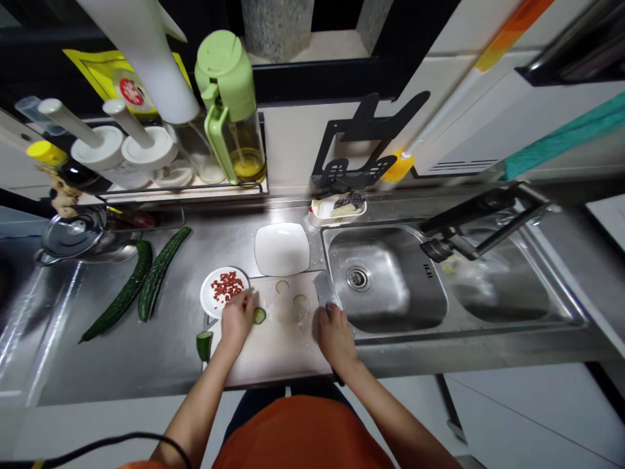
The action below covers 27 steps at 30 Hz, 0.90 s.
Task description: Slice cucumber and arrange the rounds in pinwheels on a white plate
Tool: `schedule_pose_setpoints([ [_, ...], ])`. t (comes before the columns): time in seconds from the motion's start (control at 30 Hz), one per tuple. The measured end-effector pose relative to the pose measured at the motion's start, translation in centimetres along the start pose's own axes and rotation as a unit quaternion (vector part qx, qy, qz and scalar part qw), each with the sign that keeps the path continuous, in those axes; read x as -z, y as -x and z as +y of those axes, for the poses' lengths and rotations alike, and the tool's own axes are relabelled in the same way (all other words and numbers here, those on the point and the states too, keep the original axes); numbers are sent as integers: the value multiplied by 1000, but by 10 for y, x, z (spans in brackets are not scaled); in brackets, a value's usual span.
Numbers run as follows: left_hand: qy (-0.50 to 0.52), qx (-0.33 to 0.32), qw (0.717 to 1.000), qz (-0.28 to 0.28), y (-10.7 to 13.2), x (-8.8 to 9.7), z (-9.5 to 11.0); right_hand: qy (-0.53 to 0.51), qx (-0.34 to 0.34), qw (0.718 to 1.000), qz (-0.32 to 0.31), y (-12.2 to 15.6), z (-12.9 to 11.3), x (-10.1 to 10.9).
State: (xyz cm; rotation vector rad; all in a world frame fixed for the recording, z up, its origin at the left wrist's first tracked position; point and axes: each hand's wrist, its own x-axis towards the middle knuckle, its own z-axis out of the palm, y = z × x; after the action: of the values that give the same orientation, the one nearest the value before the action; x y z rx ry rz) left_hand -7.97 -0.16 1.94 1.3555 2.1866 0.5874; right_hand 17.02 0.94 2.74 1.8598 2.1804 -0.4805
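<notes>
My right hand (pixel 336 335) is wrapped round a kitchen knife (pixel 323 290) at the right edge of the pale cutting board (pixel 271 358). The blade points away from me, and a dark handle end shows below the palm. Above the board's left side, my left hand (pixel 237 320) has its fingers curled together; whatever they may pinch is hidden. Just right of those fingers lies a cucumber slice (pixel 259 316). Thin pale slices (pixel 299 300) lie farther up the board. A cut cucumber piece (pixel 204 345) rests at the board's left edge. Beyond my left hand is a white plate (pixel 206 306) of chopped red bits.
A white square plate (pixel 282 249) stands behind the board. Two whole cucumbers (pixel 159 280) lie at left, near a metal pot (pixel 73 234). To the right is a steel double sink (pixel 390 273) with a black faucet (pixel 459 225). A rack holds a green-topped oil bottle (pixel 227 111).
</notes>
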Motion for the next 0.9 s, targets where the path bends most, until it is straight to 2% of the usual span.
schedule_pose_setpoints([
  [0.07,13,7,1000,3,-24,3,12,-45,28,999,-4,-28,2,16],
  [0.17,-28,47,999,1,-61,0,31,-101,21,995,11,-82,1,32],
  [0.27,-78,72,993,-44,-90,-8,43,-135,-9,991,12,-130,-5,38],
  [0.37,-122,116,982,-84,-107,-17,47,-139,-19,990,5,-159,-12,40],
  [0.63,-125,126,978,-106,-116,-27,41,-154,-53,987,-12,-173,-19,37],
  [0.9,-115,112,982,-95,-107,-19,50,-169,-46,985,3,-172,-14,41],
])
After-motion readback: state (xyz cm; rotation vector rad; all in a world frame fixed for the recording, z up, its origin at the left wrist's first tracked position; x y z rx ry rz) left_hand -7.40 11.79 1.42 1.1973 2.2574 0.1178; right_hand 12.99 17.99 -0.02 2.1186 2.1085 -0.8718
